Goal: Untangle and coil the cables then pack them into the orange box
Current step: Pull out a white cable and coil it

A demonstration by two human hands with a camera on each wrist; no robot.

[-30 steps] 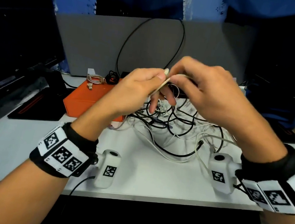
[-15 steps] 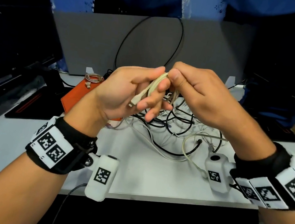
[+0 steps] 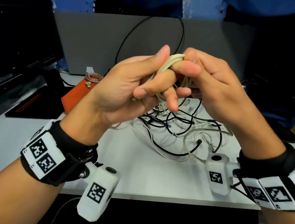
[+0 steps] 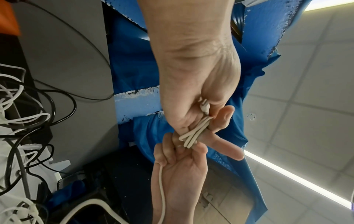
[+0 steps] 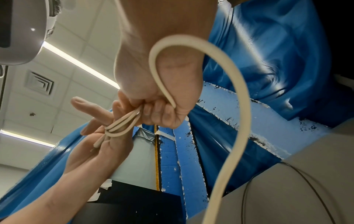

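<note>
Both hands are raised above the white table [image 3: 153, 173]. A cream cable [image 3: 168, 63] is wound in a few loops around the fingers of my left hand [image 3: 152, 86], its plug end [image 4: 204, 106] lying in that palm. My right hand [image 3: 188, 68] pinches the loops at the top between thumb and curled fingers. The cable's loose tail [image 5: 237, 106] curves down past the right wrist. Under the hands lies a tangle of black and white cables [image 3: 175, 127]. The orange box [image 3: 77, 92] sits at the back left, shut, with a coiled braided cable [image 3: 93, 77] on its lid.
A grey panel [image 3: 97, 34] stands at the back with a thin black cable [image 3: 181, 31] looped against it. A dark monitor [image 3: 11, 35] and a black pad [image 3: 31, 99] are on the left. The table's front edge [image 3: 168, 198] is close to my body.
Both hands have risen towards the camera. More cream cable is wound around my left fingers, and the right hand has shifted its pinch to the top of the loops.
</note>
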